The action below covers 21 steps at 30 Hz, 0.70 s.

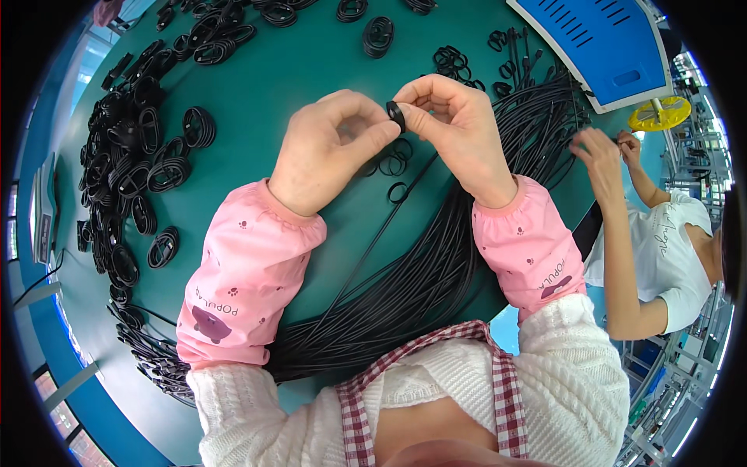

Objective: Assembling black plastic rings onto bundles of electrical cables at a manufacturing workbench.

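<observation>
Small black band (396,117) held above green tabletop (272,78); right hand (459,128) pinches it, thumb to forefinger; left hand (323,148) nearly closed at its edge, actual hold unclear; risk: slack pinch could drop it among black rings (398,159) below.

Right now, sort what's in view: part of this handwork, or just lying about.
Seemingly part of it:
small black loop, between left hand and right hand
loose black rings
long black cables
coiled black cables

Seemingly aside:
blue slotted panel
yellow disc
</observation>
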{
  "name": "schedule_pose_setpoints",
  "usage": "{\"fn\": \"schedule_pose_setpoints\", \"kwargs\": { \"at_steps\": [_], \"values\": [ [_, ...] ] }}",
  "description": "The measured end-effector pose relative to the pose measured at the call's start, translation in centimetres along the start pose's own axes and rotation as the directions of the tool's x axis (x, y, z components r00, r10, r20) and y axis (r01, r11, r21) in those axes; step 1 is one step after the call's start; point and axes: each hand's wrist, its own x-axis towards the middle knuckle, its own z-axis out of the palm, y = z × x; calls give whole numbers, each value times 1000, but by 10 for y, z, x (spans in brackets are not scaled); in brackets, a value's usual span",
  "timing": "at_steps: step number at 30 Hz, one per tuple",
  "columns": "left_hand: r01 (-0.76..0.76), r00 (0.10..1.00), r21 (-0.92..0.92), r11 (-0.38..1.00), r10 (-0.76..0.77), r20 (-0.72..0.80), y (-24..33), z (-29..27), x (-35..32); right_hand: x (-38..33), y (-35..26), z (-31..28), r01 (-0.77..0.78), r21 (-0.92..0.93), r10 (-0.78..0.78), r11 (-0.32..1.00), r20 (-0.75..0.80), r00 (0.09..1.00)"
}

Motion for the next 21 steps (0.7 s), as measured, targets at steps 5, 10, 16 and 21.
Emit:
{"fn": "schedule_pose_setpoints", "kwargs": {
  "at_steps": [5, 10, 16, 21],
  "values": [
    [0, 999, -73, 997, -4, -46, -10, -6, 2, 0, -12, 3, -102, 194, 112, 976, -42, 993],
    [-29, 997, -87, 996, 23, -68, -13, -4, 4, 0, -3, -4, -102, 186, 103, 977, 7, 995],
    [189, 933, 68, 980, -157, -322, -17, -40, 12, 6, -7, -13, -213, 313, 232, 925, -26, 972],
    [-39, 960, -199, 979, -19, -278, 11, -11, 6, -6, -30, -13, -209, 303, 214, 930, 19, 977]
  ]
}}
